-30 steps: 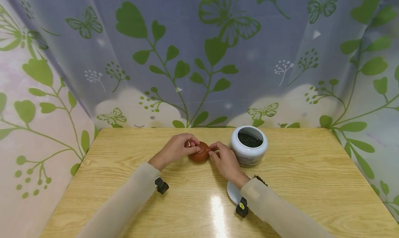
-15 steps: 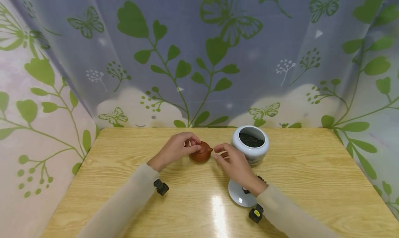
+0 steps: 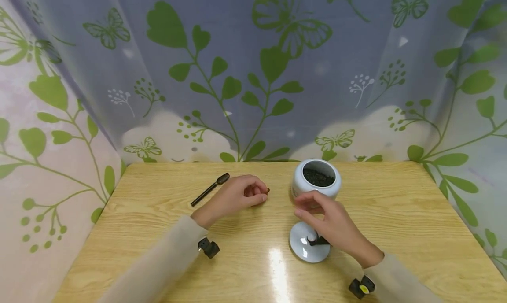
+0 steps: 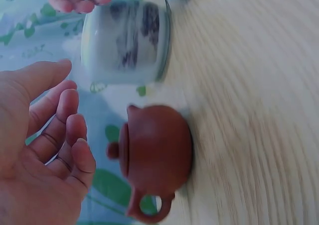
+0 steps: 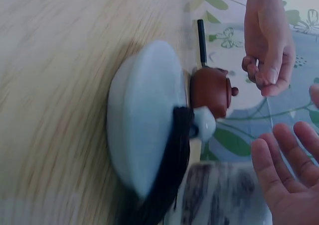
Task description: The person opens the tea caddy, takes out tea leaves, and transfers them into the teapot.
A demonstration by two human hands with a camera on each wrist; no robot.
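Observation:
A reddish-brown clay teapot (image 4: 157, 148), its lid in place, stands upright on the table. My left hand (image 3: 241, 196) hovers over it with loosely bent fingers and, in the left wrist view, is apart from its knob. In the head view that hand hides the pot except for the spout tip (image 3: 268, 190). My right hand (image 3: 334, 221) is in the air in front of the white jar (image 3: 297, 184), fingers relaxed and holding nothing. Below it lies a pale, knobbed jar lid (image 5: 149, 100), with a black tassel (image 5: 172, 168) at its knob.
Dark tea leaves (image 3: 317, 178) fill part of the jar. A black scoop (image 3: 223, 178) lies left of the teapot, beside my left wrist. Patterned curtain (image 3: 245, 96) hangs behind the wooden table (image 3: 237, 259).
My right hand has left the teapot's spout and moved right, uncovering the lid. My left hand has come off the pot and shifted slightly right and down, uncovering the black scoop.

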